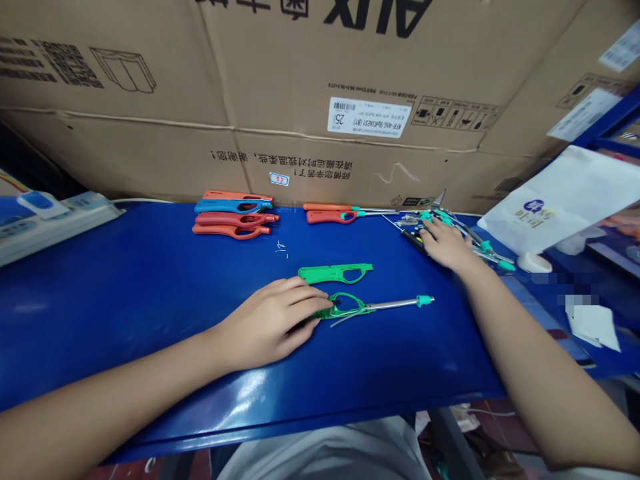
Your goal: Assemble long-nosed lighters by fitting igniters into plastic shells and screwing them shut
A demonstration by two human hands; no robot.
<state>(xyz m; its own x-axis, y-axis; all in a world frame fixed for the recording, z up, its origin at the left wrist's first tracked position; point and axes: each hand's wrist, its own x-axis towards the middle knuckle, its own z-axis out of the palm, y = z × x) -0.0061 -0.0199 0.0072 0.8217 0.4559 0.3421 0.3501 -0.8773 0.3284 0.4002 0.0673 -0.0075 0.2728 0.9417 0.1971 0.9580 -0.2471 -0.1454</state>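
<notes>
My left hand [277, 320] is closed on the handle end of a green lighter half-shell [350, 305], which lies on the blue table. A metal tube with a teal tip [395, 304] runs right from this shell, and a thin wire lies along its lower side. Just beyond, a matching green half-shell [333, 273] lies by my left fingers. My right hand [445, 243] reaches into a pile of metal tubes with teal parts [487, 250] at the back right. Its fingers are bent down among the parts, hiding what they pinch. Beside it lies a black-handled screwdriver [414, 241].
Red, blue and orange lighter shells [233, 219] lie at the back left, and orange-red lighter pieces [330, 215] at back centre. Small screws [281, 247] lie between. A large cardboard box [250, 147] walls the back. A power strip [55, 223] stands left, a white bag [565, 197] right.
</notes>
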